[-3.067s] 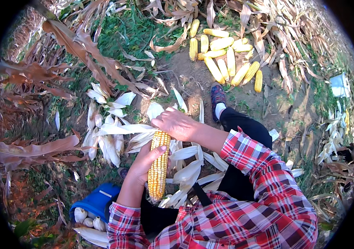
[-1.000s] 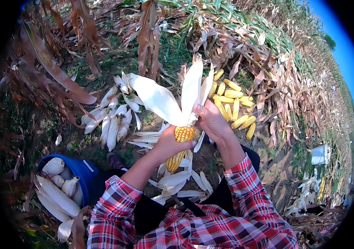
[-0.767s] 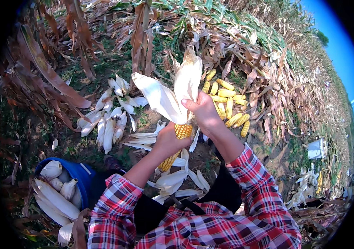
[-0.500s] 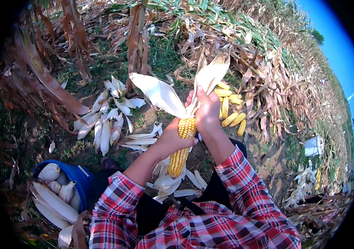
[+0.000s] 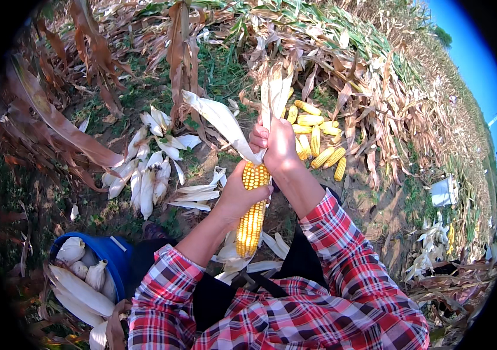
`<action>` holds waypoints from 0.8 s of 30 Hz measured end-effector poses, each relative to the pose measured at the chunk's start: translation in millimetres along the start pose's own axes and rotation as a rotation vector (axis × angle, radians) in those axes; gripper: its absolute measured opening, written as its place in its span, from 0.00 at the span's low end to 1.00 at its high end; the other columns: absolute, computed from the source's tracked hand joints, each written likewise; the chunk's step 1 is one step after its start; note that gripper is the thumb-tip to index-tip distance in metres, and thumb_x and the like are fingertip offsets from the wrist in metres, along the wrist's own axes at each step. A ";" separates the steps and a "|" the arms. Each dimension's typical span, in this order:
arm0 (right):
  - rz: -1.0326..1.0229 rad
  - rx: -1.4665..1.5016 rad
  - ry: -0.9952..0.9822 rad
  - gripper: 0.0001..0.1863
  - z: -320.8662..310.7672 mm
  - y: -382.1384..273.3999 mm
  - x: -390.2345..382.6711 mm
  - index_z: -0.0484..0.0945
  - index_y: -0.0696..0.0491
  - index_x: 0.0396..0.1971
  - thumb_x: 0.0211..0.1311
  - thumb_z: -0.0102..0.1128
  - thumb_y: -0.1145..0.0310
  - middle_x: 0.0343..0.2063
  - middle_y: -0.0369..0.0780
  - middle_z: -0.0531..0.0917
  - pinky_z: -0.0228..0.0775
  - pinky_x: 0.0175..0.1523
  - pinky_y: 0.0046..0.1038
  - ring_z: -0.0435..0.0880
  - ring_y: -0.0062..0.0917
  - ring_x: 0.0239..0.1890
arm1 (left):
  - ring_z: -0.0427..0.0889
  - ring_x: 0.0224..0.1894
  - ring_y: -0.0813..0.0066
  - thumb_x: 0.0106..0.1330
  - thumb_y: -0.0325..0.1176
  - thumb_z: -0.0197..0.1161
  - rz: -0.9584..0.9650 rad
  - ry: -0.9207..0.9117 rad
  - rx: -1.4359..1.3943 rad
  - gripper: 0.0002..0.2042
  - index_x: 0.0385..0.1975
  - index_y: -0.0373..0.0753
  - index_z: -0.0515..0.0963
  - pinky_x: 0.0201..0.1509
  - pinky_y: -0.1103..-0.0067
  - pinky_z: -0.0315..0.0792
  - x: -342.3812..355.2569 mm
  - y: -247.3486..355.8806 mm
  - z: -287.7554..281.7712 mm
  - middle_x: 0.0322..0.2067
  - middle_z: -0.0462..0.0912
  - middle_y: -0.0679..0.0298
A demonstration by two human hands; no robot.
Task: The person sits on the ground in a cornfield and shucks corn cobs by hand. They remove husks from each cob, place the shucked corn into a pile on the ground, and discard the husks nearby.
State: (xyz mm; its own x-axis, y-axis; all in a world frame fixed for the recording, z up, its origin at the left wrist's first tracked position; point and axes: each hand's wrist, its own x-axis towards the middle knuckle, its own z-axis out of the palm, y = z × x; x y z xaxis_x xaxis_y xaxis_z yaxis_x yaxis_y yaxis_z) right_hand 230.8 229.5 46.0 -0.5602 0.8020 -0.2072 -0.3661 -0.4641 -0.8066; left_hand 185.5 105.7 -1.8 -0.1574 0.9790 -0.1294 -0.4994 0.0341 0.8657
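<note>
I see a field floor littered with dry stalks [image 5: 73,125], a heap of white husks [image 5: 149,169] on the left and a pile of bare yellow cobs [image 5: 315,143] further up. The blue bucket [image 5: 114,254] at lower left holds unhusked ears. My left hand [image 5: 238,195] clamps the corn cob [image 5: 251,213] mid-length, held upright in front of me; my right hand [image 5: 277,143] grips the husk [image 5: 225,122] at the tip. Best to pull the husk straight down along the cob, keeping the left hand's grip firm.
</note>
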 end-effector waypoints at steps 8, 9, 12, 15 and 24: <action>-0.113 0.545 -0.002 0.12 -34.5 18.2 24.9 0.70 0.50 0.22 0.63 0.46 0.62 0.15 0.35 0.69 0.65 0.24 0.29 0.68 0.27 0.17 | 0.78 0.26 0.73 0.53 0.23 0.62 -0.182 0.151 -0.528 0.21 0.46 0.38 0.65 0.29 0.76 0.76 12.8 -9.2 10.7 0.31 0.74 0.63; -0.097 0.626 -0.121 0.12 -38.7 38.7 36.3 0.71 0.49 0.22 0.63 0.46 0.61 0.16 0.36 0.71 0.67 0.26 0.30 0.71 0.28 0.19 | 0.78 0.26 0.74 0.53 0.22 0.62 -0.124 0.187 -0.434 0.21 0.47 0.38 0.64 0.30 0.76 0.76 11.6 -8.6 -1.8 0.31 0.74 0.63; -0.091 0.521 0.111 0.10 -47.3 24.7 48.8 0.72 0.50 0.30 0.64 0.46 0.61 0.20 0.37 0.74 0.69 0.29 0.31 0.75 0.29 0.24 | 0.78 0.29 0.76 0.54 0.22 0.62 -0.044 0.122 -0.219 0.22 0.49 0.39 0.64 0.35 0.78 0.76 24.6 -12.6 -6.2 0.32 0.75 0.65; -0.249 0.275 -0.041 0.15 -78.7 5.8 55.5 0.63 0.47 0.22 0.69 0.44 0.59 0.14 0.28 0.63 0.53 0.16 0.16 0.57 0.12 0.12 | 0.77 0.29 0.78 0.53 0.20 0.64 0.146 0.206 0.061 0.25 0.50 0.39 0.63 0.36 0.80 0.74 19.8 2.6 -24.3 0.33 0.74 0.67; 0.481 -1.415 -0.727 0.39 -191.7 119.9 -51.8 0.60 0.60 0.59 0.55 0.63 0.51 0.56 0.52 0.68 0.58 0.62 0.35 0.66 0.39 0.60 | 0.77 0.24 0.72 0.64 0.38 0.58 0.240 0.387 -0.026 0.13 0.41 0.38 0.66 0.29 0.76 0.75 26.8 22.0 -49.2 0.26 0.75 0.62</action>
State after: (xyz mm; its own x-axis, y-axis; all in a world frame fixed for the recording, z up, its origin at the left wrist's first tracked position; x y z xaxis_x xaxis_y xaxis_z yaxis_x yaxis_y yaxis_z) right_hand 358.4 204.4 -146.1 -0.7705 0.1759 -0.6127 0.6231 0.4111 -0.6654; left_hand 128.4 122.8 -10.0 -0.5760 0.8111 -0.1019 -0.4300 -0.1945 0.8816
